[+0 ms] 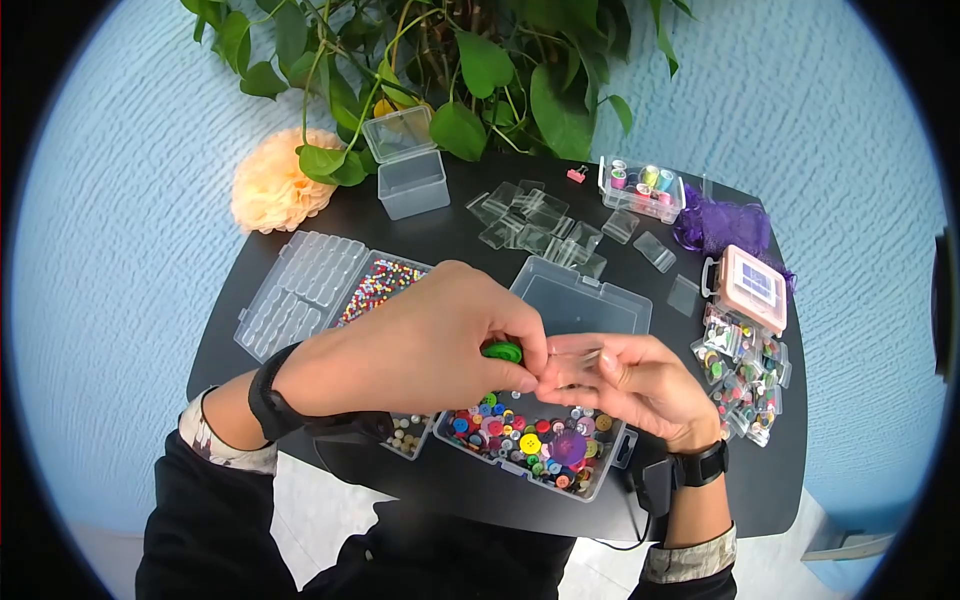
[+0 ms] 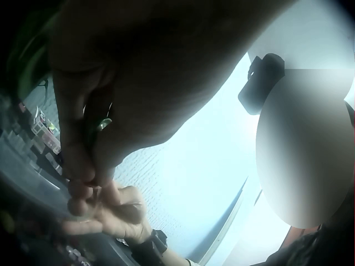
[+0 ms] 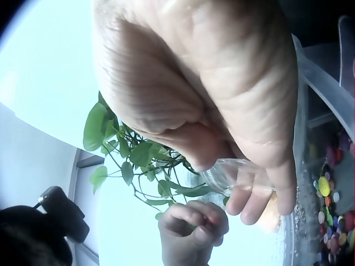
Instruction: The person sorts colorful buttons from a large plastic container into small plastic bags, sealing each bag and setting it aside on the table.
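Observation:
In the head view my left hand (image 1: pixel 420 335) holds a green button (image 1: pixel 502 351) in its curled fingers. Its thumb and fingertips meet the edge of a small clear zip bag (image 3: pixel 238 174). Palm up, my right hand (image 1: pixel 655 388) grips this bag between thumb and fingers; the right wrist view shows the ridged strip at its mouth. Below both hands is a clear plastic box (image 1: pixel 592 488) of mixed buttons, among them a yellow button (image 1: pixel 530 443) and a large purple button (image 1: pixel 568 448). My left hand and forearm hide part of the bead case.
Left lies a divided case (image 1: pixel 300 290) with colourful beads (image 1: pixel 380 285). Behind are an open clear box (image 1: pixel 413 185), several small clear bags (image 1: pixel 530 215) and a thread-spool box (image 1: pixel 642 190). Purple mesh (image 1: pixel 725 222), a pink-lidded box (image 1: pixel 750 288) and filled bags (image 1: pixel 740 375) lie right.

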The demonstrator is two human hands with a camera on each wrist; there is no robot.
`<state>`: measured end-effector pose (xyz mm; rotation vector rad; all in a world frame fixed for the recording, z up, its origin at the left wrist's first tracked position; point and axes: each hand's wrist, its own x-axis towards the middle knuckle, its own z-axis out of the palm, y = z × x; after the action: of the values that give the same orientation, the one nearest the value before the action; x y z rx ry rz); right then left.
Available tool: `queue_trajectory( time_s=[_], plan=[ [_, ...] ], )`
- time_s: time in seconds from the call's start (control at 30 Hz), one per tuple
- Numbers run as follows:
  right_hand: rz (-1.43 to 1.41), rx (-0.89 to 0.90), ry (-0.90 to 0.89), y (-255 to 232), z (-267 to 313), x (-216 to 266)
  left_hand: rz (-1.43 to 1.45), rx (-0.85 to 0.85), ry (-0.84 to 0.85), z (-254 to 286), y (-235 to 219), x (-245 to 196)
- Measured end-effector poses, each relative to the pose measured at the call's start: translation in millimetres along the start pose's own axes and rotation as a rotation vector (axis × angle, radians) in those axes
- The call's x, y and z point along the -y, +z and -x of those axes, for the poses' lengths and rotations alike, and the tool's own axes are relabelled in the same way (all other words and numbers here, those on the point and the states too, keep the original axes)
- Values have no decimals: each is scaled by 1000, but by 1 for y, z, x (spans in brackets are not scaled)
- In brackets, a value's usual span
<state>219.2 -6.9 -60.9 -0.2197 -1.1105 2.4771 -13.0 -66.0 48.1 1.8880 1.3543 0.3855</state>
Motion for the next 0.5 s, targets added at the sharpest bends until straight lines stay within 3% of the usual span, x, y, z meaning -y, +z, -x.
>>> queue_trajectory(
  time_s=[0.2, 0.33, 0.4, 0.43, 0.5],
  plan=[
    [7, -2, -90, -9, 4, 7, -218, 219, 214, -7, 25, 34],
    [7, -4, -100, -10, 4, 5, -481, 178, 333, -1, 41, 45],
    [40, -21, -82, -11, 3, 5, -606, 124, 484, 1, 46, 39],
    [38, -24, -80, -12, 3, 4, -602, 126, 484, 0, 49, 38],
    [19, -15, -91, -13, 3, 3, -534, 324, 405, -3, 54, 36]
  ],
)
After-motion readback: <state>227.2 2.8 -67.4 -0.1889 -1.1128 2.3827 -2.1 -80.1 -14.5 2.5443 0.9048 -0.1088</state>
